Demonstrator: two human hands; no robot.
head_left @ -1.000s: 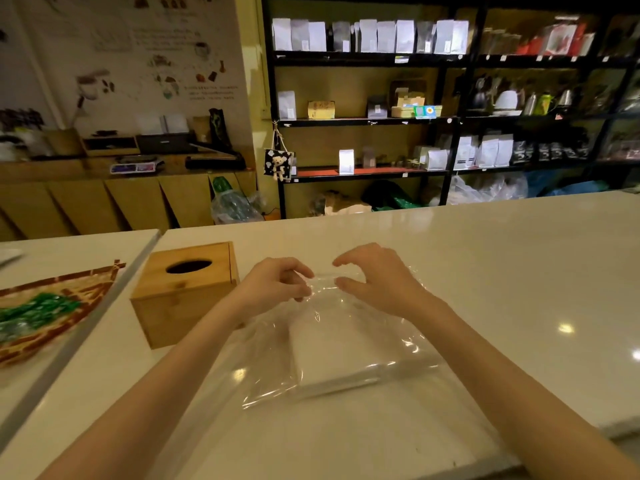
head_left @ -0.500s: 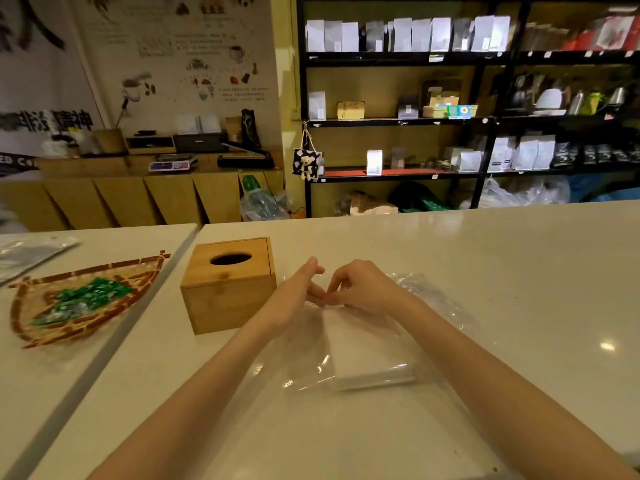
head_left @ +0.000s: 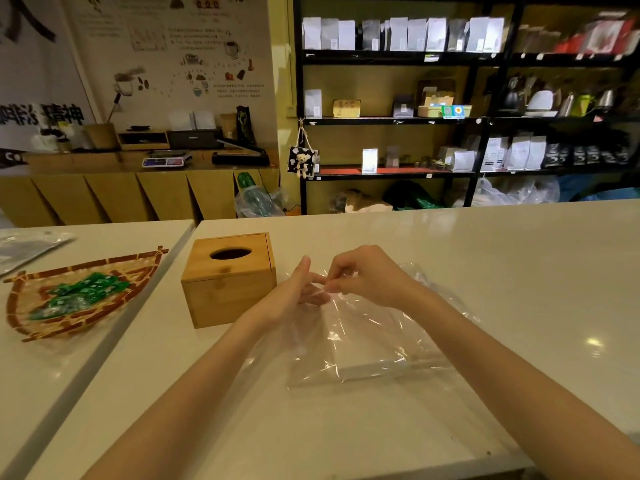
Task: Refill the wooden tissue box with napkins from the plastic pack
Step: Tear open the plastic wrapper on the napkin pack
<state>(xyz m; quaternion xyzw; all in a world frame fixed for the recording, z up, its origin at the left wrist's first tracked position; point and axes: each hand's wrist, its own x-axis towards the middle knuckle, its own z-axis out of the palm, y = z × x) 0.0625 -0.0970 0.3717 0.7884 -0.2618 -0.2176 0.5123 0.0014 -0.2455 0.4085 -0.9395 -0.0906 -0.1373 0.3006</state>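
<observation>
Head view. The plastic pack (head_left: pixel 374 337) lies flat on the white counter (head_left: pixel 519 271), with the napkins (head_left: pixel 367 355) inside as a white stack. The wooden tissue box (head_left: pixel 228 278) stands at 9 o'clock of the pack, just beside it, lid on and oval slot dark. The right hand (head_left: pixel 367 275) pinches the film at the pack's far edge between thumb and curled fingers. The left hand (head_left: pixel 298 289) has straight fingers lying against the same edge; whether it grips film I cannot tell.

Judgement: the step is opening the pack mouth. It is best done by separating the two film layers at that edge and pulling them apart gently (thin film tears and slips), with the stack kept flat.

Against the frame half a second earlier: the left fingers are more extended, and the right hand sits slightly higher. The box and the woven tray (head_left: pixel 79 299) at 9 o'clock are unmoved.
</observation>
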